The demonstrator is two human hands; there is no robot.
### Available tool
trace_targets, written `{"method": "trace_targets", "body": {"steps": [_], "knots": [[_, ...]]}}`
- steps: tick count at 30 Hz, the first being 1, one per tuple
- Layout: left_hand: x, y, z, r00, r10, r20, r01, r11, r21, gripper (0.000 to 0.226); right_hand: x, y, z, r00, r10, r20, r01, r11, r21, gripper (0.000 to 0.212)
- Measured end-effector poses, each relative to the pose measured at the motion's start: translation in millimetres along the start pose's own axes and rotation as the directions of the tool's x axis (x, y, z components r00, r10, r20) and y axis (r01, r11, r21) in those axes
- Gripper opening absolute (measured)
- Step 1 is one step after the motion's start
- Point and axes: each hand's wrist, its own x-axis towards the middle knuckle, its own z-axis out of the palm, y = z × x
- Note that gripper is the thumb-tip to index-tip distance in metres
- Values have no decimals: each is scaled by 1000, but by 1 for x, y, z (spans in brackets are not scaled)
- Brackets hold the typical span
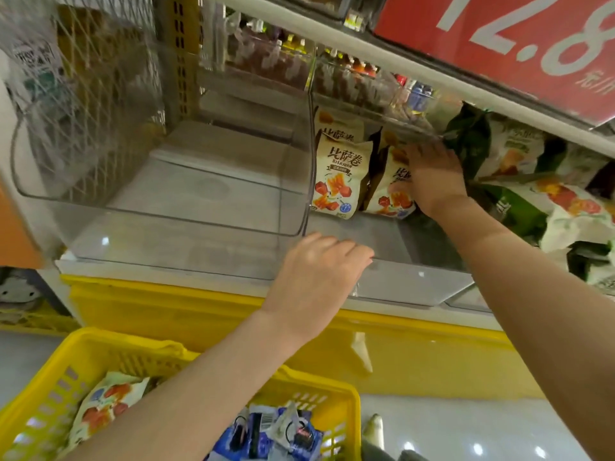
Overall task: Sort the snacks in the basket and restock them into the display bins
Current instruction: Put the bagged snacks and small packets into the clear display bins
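Right grip: the right hand (431, 176) grasps a cream pack (387, 199) in the middle bin (399, 284), with its fingers over the top and its thumb on the printed face.
Left grip: the left hand (319, 264) holds nothing; its fingers lie loosely bent on the middle bin's front rim, at the centre of the frame.
Pack: upright with its long axis vertical, leaning a little, just right of a matching pack (339, 181) that stands against the bin's left wall.
Pack from grip: it sits left of and below the palm, so squaring it up probably calls for a push left and back.
Basket: the yellow basket (100, 337) is at lower left, under the left forearm. A loose pack (103, 404) with a similar print lies in it, with blue packs (266, 437) to its right.
Nearer hand: the left hand is free and closer to the basket, so it is likely the one to fetch next.
Side bin: a clear bin (166, 201) sits at upper left, beside the middle bin.
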Motion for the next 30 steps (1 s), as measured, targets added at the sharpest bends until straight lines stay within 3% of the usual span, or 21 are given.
{"method": "trace_targets", "body": {"steps": [7, 13, 18, 21, 25, 28, 30], "knots": [[2, 6, -7, 998, -49, 33, 50, 999, -19, 17, -1, -3, -4, 998, 34, 57, -36, 999, 35, 69], [4, 12, -17, 988, -99, 120, 100, 995, 0, 22, -32, -14, -34, 993, 110, -28, -105, 983, 153, 63], [1, 12, -18, 970, -121, 210, 117, 993, 32, 32, -96, -28, -54, 974, 226, 35, -212, 835, 507, 36], [-3, 11, -19, 950, -135, 282, 104, 987, 123, 36, -147, -37, -57, 988, 136, 77, -156, 835, 527, 37], [-10, 12, -28, 940, -137, 313, 72, 975, 212, 45, -191, -47, -53, 994, -28, 105, -16, 917, 398, 45], [-12, 13, -35, 930, -132, 345, 62, 977, 206, 48, -192, -47, -60, 997, 11, 81, -45, 895, 443, 42], [-12, 11, -44, 955, -86, 283, 39, 985, 169, 43, -180, -43, -66, 996, 75, 55, -92, 857, 507, 36]]}}
